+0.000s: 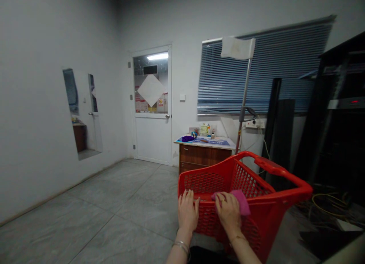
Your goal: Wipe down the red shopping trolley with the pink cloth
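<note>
A red plastic shopping basket (256,188) with a mesh wall and a curved handle stands in front of me at lower right. My left hand (187,211) rests on its near rim, fingers stretched over the edge and empty. My right hand (228,212), with a ring on one finger, presses a pink cloth (242,201) against the same rim, fingers curled over the cloth. Bracelets show on both wrists.
A wooden cabinet (203,155) with bottles and a purple cloth (187,138) on top stands by the far wall, beside a white door (152,108). A metal pole with a white flag (243,100), blinds and dark racks (339,116) fill the right. Grey tile floor (108,203) spreads left.
</note>
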Demonstrator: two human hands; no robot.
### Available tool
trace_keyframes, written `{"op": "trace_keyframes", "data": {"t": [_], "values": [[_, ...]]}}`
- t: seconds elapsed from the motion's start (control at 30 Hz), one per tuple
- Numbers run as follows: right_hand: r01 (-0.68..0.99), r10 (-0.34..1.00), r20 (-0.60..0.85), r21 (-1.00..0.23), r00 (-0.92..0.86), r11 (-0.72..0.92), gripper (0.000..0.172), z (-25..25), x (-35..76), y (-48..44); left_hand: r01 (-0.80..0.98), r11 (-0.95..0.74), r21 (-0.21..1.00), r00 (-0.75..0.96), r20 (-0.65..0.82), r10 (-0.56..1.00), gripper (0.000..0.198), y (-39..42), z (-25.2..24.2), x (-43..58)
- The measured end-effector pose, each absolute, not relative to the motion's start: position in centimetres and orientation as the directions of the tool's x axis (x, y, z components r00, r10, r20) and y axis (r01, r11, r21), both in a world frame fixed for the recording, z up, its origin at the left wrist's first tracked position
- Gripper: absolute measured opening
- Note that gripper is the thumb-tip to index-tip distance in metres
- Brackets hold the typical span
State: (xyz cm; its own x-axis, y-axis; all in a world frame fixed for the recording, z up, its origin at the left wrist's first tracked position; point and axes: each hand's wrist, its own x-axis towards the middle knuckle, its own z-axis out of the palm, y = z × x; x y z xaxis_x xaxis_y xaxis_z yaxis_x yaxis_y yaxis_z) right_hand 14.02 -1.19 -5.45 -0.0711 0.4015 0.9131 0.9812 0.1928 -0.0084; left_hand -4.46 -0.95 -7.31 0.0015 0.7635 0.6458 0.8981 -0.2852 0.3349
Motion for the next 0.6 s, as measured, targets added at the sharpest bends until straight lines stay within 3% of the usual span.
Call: {"op": "trace_keyframes", "data": {"t": [0.1,0.23,0.43,0.6], "values": [[0.970,0.422,0.903,-0.027,-0.081,0.242,0.018,-5.7,11.1,-1.3,0.900,-0.288,0.326,0.018,0.635,0.772,0.043,-0.9,-7.1,-5.0],[0.965,0.450,0.878,0.044,-0.160,0.258,0.019,-4.8,13.8,-1.4,0.901,-0.293,0.320,0.032,0.625,0.780,0.043,-0.8,-6.7,-5.7],[0.982,0.417,0.893,0.123,-0.172,0.143,0.020,-2.5,25.6,-1.3,0.894,-0.298,0.334,0.026,0.625,0.780,0.040,-0.9,-6.7,-5.3],[0.994,0.348,0.931,0.093,-0.107,0.057,0.021,-2.1,27.8,-1.4,0.900,-0.281,0.333,0.011,0.626,0.780,0.038,-1.0,-6.8,-4.6]]}}
